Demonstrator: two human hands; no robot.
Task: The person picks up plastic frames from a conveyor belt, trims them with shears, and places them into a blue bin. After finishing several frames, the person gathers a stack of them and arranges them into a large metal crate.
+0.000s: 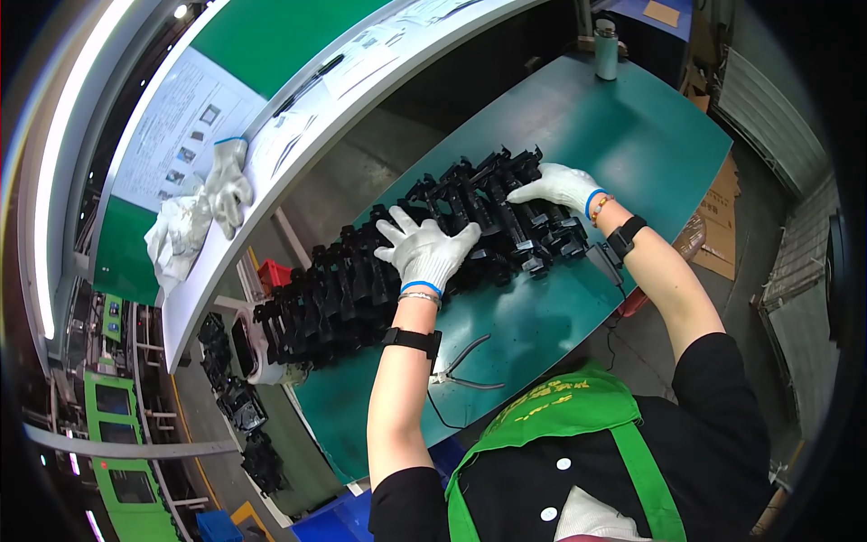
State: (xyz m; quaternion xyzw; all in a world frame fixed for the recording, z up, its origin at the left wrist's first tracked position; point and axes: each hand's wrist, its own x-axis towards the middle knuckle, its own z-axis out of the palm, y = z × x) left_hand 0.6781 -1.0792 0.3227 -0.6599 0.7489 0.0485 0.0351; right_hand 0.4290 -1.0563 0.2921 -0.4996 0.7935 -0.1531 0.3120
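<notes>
Left hand [423, 253]: gloved, palm down, fingers [400, 218] spread, thumb [468, 234] toward right hand [564, 187], also gloved; bare forearms [397, 393] behind fingers.

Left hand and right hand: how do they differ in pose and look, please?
The left hand spreads its fingers over the black parts; the right hand is at the row's right end, thumb toward the left. Below the left hand is a silvery bracelet; below the right hand, an orange one. Both wear white gloves with blue edges.

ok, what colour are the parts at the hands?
The parts are black; the head view shows it best.
</notes>
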